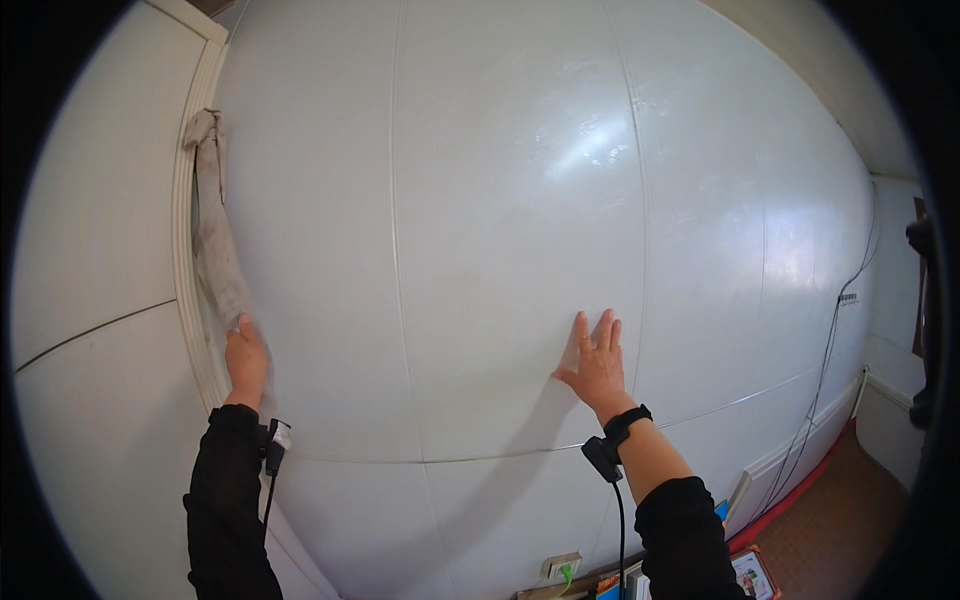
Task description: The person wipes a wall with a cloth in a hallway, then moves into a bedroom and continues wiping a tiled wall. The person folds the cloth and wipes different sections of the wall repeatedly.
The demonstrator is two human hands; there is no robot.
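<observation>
A long strip of off-white, stained cloth (223,251) hangs from the top end of its run, beside the fluted door trim (184,217). My left hand (246,364) grips its lower end, thumb upward. My right hand (596,367) rests with spread fingers against or very close to the glossy white wall panel (495,247); it holds nothing. Both wrists carry a strapped black device with a cable, the right device (604,457) and the left device (276,446). What holds the cloth up at the top cannot be made out.
Low on the wall is a socket (562,564) with a green plug. A framed picture (756,574) stands at the lower right, near a red strip (795,484) along the brown floor (847,510). Dark cables (825,352) run down past a small hook rail (847,299).
</observation>
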